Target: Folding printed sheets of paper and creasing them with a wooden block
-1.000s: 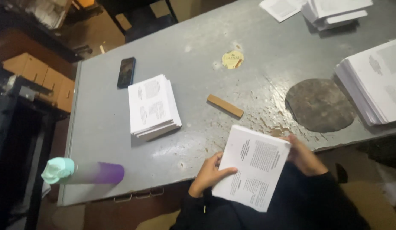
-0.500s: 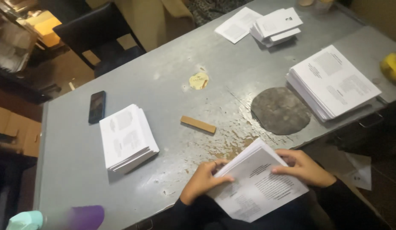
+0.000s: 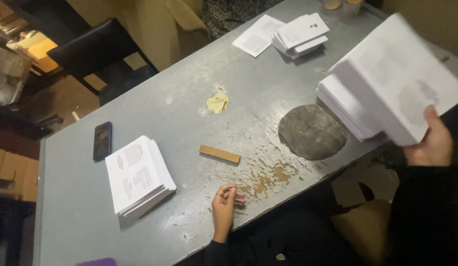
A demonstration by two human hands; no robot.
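Half a second ago both hands held one folded sheet low at the table's near edge; since then the right hand (image 3: 434, 143) has swung up and out to the right with a sheet of white paper (image 3: 404, 79), and the left hand (image 3: 225, 204) has let go and dropped to the grey table (image 3: 189, 98). The paper now hangs tilted in the air above a tall stack of printed sheets (image 3: 345, 111) at the table's right edge — its lower right corner is pinched in the right hand, thumb on the upper face, the other fingers hidden beneath it. The sheet is blurred, so its print cannot be made out. The left hand lies empty near the front edge, fingers (image 3: 234, 197) loosely curled and close together, touching the flaked, rust-coloured patch of the surface. A small wooden block (image 3: 219, 154) lies just beyond that hand, and a second stack of printed paper (image 3: 138, 175) sits well to its left, with a dark phone (image 3: 102, 140) beside it. A round dark mat (image 3: 312, 131) lies between the block and the right-hand stack — touching the stack's corner.
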